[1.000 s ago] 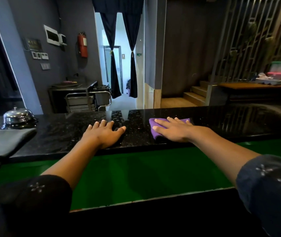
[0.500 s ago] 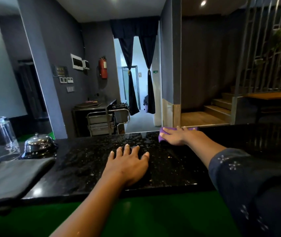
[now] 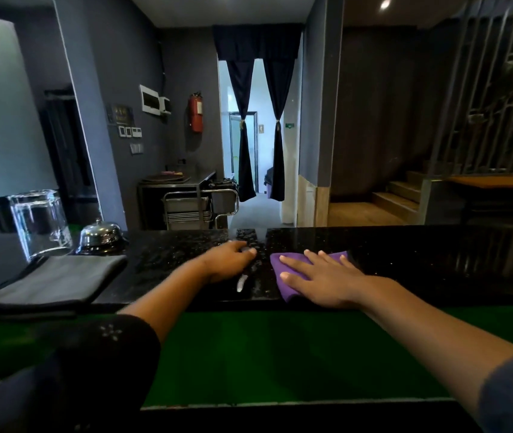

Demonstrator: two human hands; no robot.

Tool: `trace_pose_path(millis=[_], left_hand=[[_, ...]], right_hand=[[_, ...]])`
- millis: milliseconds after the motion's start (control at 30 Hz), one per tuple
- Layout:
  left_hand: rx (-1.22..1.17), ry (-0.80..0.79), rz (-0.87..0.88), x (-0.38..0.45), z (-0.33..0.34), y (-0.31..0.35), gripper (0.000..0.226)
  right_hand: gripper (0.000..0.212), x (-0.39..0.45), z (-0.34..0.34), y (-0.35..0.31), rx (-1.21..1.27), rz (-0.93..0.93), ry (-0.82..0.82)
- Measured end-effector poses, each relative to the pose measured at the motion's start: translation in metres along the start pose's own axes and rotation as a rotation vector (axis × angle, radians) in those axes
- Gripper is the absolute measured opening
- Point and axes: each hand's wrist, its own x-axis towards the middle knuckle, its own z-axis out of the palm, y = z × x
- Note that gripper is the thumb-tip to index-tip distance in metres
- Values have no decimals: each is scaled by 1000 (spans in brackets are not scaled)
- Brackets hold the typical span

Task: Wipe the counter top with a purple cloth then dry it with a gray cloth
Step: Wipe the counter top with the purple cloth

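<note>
Your right hand (image 3: 320, 279) presses flat, fingers straight, on the purple cloth (image 3: 283, 270) on the black table (image 3: 436, 260); your left hand (image 3: 230, 260) rests beside it, relaxed; gray cloth (image 3: 58, 281) lies far left; no writing is legible

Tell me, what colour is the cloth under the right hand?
Purple. The cloth lies flat under the right hand on the black counter, clearest in the head view.

Black speckled counter top (image 3: 420, 260): purple cloth (image 3: 283, 270), folded gray cloth (image 3: 52, 281), service bell (image 3: 100, 237), glass (image 3: 39, 223).
</note>
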Motion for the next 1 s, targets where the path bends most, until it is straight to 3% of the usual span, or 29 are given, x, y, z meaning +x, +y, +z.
trace_pose_path(millis=[67,200,467,667,1000], left_hand=[[13,30,-41,-5,-21,-22,63],[292,60,-190,-24,-36,-78,75],[336,85,-154,-10,-24,-101,74],[313,84,-144,-8,-24,-102,73],[271,84,-157,-19,-26,-96,71]], right_hand=[[62,0,1,3,-6,-3,6],[66,25,-2,7,8,63,29],[69,117,-24,-9,17,327,-12],[69,131,-20,-69,20,221,-9],[63,27,7,-118,-8,-28,0]])
